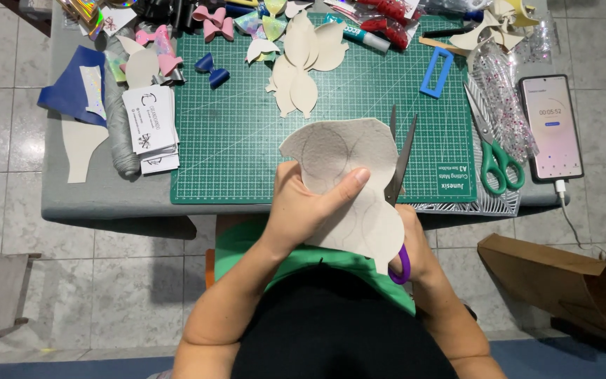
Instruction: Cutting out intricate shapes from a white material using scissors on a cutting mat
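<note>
Left of the mat point(247, 140) lie one stack of cards point(150, 128) and one grey roll point(119, 119). Over the mat's near edge, the left hand point(306, 207) pinches one beige sheet point(345, 182), thumb on top. The right hand point(415, 245), mostly hidden, seemingly grips open purple scissors point(398, 182) at the sheet's right edge. A slack sheet could send the cut off the traced curve. Right of the mat: one green pair point(496, 158), one phone point(550, 126).

Lit phone screen point(551, 126) at the surface's right edge, pale pink, stack of white printed cards point(151, 126) left of the green mat, brown paper bag point(562, 281) on the floor at right
</note>
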